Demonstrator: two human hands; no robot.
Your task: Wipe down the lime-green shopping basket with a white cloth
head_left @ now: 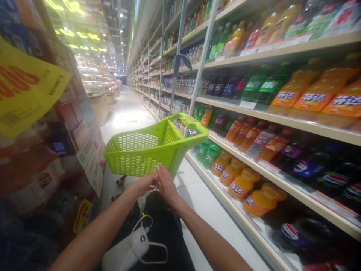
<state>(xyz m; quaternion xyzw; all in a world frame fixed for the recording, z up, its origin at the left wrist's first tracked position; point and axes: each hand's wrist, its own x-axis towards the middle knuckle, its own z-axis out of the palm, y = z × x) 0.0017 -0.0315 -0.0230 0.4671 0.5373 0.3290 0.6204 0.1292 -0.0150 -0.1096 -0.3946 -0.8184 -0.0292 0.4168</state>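
My left hand [150,182] and my right hand [167,185] meet in front of my knees, fingers pressed together. A small pale bit shows at the fingertips; what it is, I cannot make out. The right hand partly covers the left fingers. Just beyond them stands a green plastic shopping cart [135,154], turned sideways, with its handle [194,126] toward the shelves. Neither hand is on the handle. The basket's visible inside shows only its perforated walls. On my lap lies a white power bank [124,250] with a white cable [153,244].
Shelves of soft drink bottles [237,184] run along the right, with a shelf edge [282,116] close by. Stacked boxes [87,150] and a yellow price sign [31,86] crowd the left. A pale floor aisle [126,103] stretches ahead past display counters [98,105].
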